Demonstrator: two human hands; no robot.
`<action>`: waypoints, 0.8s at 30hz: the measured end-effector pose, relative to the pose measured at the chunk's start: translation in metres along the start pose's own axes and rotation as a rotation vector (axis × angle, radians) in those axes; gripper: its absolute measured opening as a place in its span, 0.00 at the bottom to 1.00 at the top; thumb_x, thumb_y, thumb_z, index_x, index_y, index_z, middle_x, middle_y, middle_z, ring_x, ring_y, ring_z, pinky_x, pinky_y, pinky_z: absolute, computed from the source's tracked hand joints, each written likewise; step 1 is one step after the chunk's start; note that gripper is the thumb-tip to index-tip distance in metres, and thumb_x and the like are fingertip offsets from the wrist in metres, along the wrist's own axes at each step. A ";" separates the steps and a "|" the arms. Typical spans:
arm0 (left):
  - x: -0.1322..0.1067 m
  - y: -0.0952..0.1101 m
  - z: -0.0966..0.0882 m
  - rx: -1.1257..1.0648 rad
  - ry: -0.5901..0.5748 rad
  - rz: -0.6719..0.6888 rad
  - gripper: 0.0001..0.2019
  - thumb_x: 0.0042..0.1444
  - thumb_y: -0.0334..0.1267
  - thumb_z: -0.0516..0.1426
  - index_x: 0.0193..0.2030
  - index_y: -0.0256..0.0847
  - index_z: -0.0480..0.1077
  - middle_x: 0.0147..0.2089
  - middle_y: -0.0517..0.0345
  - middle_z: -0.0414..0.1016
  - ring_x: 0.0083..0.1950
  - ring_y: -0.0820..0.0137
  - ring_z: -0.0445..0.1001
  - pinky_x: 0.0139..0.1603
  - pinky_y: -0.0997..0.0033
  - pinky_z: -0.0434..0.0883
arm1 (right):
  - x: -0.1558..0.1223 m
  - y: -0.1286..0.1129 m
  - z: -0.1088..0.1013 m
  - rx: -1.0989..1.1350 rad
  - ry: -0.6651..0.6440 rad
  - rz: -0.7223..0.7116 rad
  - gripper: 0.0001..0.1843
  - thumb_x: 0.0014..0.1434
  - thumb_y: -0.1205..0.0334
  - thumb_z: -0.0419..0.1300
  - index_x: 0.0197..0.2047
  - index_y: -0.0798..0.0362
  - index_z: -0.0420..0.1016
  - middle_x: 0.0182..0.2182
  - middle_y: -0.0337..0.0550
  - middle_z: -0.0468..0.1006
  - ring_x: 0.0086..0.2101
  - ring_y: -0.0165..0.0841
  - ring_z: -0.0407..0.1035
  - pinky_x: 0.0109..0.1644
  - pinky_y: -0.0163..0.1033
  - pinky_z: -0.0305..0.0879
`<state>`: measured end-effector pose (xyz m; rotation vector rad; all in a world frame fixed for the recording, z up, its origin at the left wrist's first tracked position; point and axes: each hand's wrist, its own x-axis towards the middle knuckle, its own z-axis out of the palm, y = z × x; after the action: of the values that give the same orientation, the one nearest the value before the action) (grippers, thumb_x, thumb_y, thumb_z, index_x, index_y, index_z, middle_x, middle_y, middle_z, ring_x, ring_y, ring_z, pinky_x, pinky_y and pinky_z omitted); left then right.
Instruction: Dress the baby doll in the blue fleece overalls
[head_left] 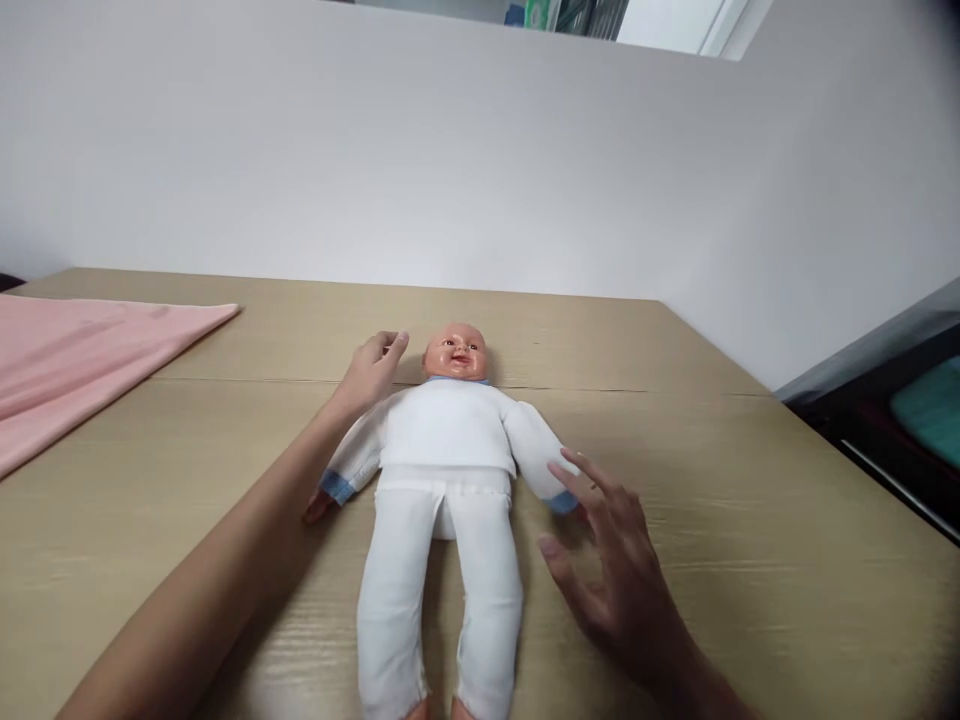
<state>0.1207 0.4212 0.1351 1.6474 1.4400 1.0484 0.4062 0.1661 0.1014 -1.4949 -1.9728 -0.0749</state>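
A baby doll (448, 430) lies on its back, its head at the far end and its legs toward me. It wears a white top and white trousers, with blue trim at the cuffs and neck. My left hand (375, 368) is beside the doll's head, above the shoulder on the left, its fingers loosely bent with a gap between them and nothing seen in them. Over the doll's sleeve on the right hovers my right hand (611, 550), its fingers spread. It partly hides the doll's hand and blue cuff; whether it touches them I cannot tell.
A pink cloth (90, 360) lies at the left of the wooden table (720, 470). Behind the table rises a white wall (450, 150) with an opening at the top. At the right edge, dark items with a green cloth (930, 408) stand beyond the table.
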 end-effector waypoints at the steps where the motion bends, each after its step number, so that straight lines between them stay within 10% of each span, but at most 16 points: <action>1: -0.011 0.010 -0.004 -0.005 0.037 0.033 0.26 0.71 0.58 0.53 0.56 0.37 0.76 0.66 0.41 0.79 0.69 0.54 0.73 0.74 0.55 0.65 | -0.006 -0.012 -0.003 0.028 0.019 -0.017 0.31 0.73 0.59 0.60 0.76 0.47 0.61 0.72 0.55 0.68 0.70 0.50 0.64 0.69 0.62 0.66; 9: -0.172 0.072 -0.013 -0.065 0.197 0.232 0.16 0.76 0.52 0.54 0.53 0.43 0.75 0.57 0.52 0.81 0.59 0.61 0.77 0.64 0.63 0.69 | -0.093 -0.062 -0.012 0.193 0.272 -0.172 0.22 0.63 0.74 0.58 0.58 0.49 0.73 0.50 0.47 0.82 0.54 0.41 0.76 0.60 0.50 0.76; 13: -0.286 0.042 -0.006 0.084 0.170 0.367 0.13 0.74 0.47 0.58 0.60 0.49 0.71 0.61 0.51 0.77 0.64 0.57 0.74 0.67 0.55 0.69 | -0.139 -0.066 -0.008 0.190 0.315 -0.199 0.20 0.60 0.72 0.61 0.54 0.47 0.75 0.41 0.43 0.84 0.43 0.39 0.80 0.50 0.47 0.81; 16: -0.346 0.004 -0.002 0.289 0.121 0.427 0.36 0.63 0.52 0.69 0.74 0.47 0.63 0.73 0.42 0.67 0.72 0.47 0.69 0.68 0.47 0.72 | -0.157 -0.077 0.002 0.165 0.251 -0.135 0.19 0.65 0.65 0.65 0.59 0.48 0.76 0.45 0.46 0.85 0.47 0.42 0.82 0.50 0.49 0.82; 24: -0.360 -0.049 -0.004 0.430 0.083 0.418 0.45 0.62 0.59 0.69 0.78 0.47 0.57 0.73 0.39 0.72 0.70 0.43 0.74 0.64 0.40 0.76 | -0.152 -0.101 0.034 0.126 0.259 -0.016 0.09 0.72 0.60 0.64 0.55 0.47 0.77 0.44 0.43 0.85 0.46 0.42 0.81 0.60 0.58 0.77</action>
<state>0.0765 0.0709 0.0477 2.3116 1.4827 1.0879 0.3228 0.0176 0.0286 -1.3179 -1.7491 -0.1418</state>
